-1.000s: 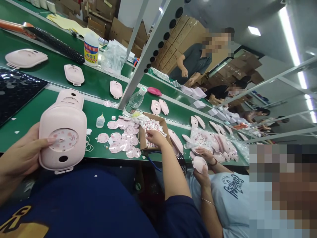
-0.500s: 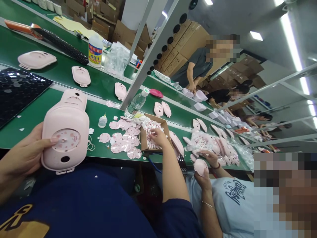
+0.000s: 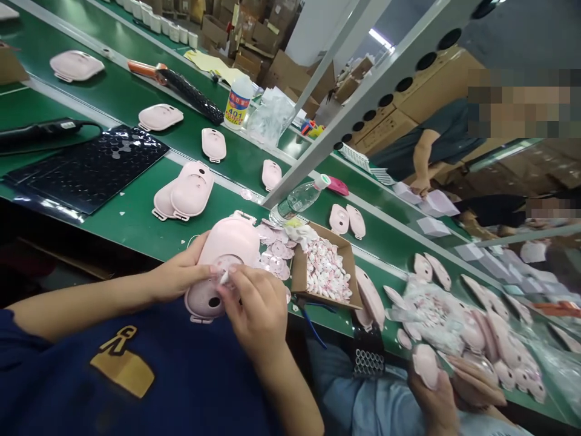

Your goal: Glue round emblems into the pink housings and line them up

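My left hand (image 3: 186, 275) grips a pale pink plastic shell (image 3: 232, 239) by its left side, thumb lying on its face. The shell is tilted up in front of my chest, and its round recess with a printed disc is partly covered by my fingers. Over that recess my right hand (image 3: 258, 306) pinches a small white piece (image 3: 224, 277). Whether the piece touches the disc I cannot tell. Just beyond, a cardboard box (image 3: 299, 275) holds many small white-and-pink pieces (image 3: 327, 269). Beside it lie round pink printed discs (image 3: 275, 249), partly hidden by the shell.
Two stacked pink shells (image 3: 193, 188) lie left on the green bench. Beyond them are black sheets (image 3: 97, 169), a water bottle (image 3: 297, 201), a 401 glue bottle (image 3: 238, 104) and a metal post (image 3: 308, 157). A co-worker's hand (image 3: 436, 393) holds another shell at right.
My right hand has left the box and come to the shell with a small white piece. The shell moved right, and the stacked pair now shows on the bench. The view turned left.
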A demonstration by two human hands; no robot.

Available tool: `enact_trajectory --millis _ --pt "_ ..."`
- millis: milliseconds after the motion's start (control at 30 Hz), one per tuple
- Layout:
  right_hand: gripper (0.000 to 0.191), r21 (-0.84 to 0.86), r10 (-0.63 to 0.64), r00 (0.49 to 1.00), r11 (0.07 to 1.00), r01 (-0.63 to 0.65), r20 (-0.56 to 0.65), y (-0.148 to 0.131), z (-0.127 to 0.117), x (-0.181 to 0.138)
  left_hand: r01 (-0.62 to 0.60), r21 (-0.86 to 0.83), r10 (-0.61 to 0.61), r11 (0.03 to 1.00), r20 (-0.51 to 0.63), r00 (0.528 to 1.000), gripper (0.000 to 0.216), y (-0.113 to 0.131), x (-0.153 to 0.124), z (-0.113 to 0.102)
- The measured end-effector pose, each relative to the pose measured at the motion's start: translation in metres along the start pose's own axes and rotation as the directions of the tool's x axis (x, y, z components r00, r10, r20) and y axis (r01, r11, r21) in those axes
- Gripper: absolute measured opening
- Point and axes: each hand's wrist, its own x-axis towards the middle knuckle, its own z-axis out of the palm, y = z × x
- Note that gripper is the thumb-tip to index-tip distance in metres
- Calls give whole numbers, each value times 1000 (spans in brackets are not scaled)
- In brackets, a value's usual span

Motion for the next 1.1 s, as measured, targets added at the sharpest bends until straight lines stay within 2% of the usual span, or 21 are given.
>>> enact_trajectory --millis 133,433,733,800,867,933,967,1033,1100 --pt "20 -18 18 997 1000 -19 -70 4 10 1 22 -58 -18 998 64 998 81 2 -6 1" --pt "29 22 39 998 999 -38 -58 0 11 -8 29 -98 -18 995 110 994 97 -1 -8 -4" --pt "20 6 54 995 999 -54 -83 -2 11 -7 5 -99 7 995 119 993 88 -1 -13 -1" --pt "22 11 84 994 996 -84 -69 -2 11 -9 -9 -80 19 997 128 992 91 -1 -12 -1" --pt "33 79 174 981 983 -167 -90 0 12 -14 -17 -65 26 998 136 990 93 -1 -11 -2" --pt "60 264 313 945 923 -280 -94 3 16 -19 -23 -67 33 997 139 990 94 0 -11 -2" --pt "73 394 381 923 857 -333 -50 4 19 -21 -28 -72 38 997 136 990 94 1 -12 -2" --pt "89 635 464 875 637 -436 136 4 24 -23 -36 -75 44 997 119 992 94 2 -14 -1" --pt "95 762 482 819 389 -518 311 2 28 -23 -42 -70 48 997 79 996 95 3 -17 1"
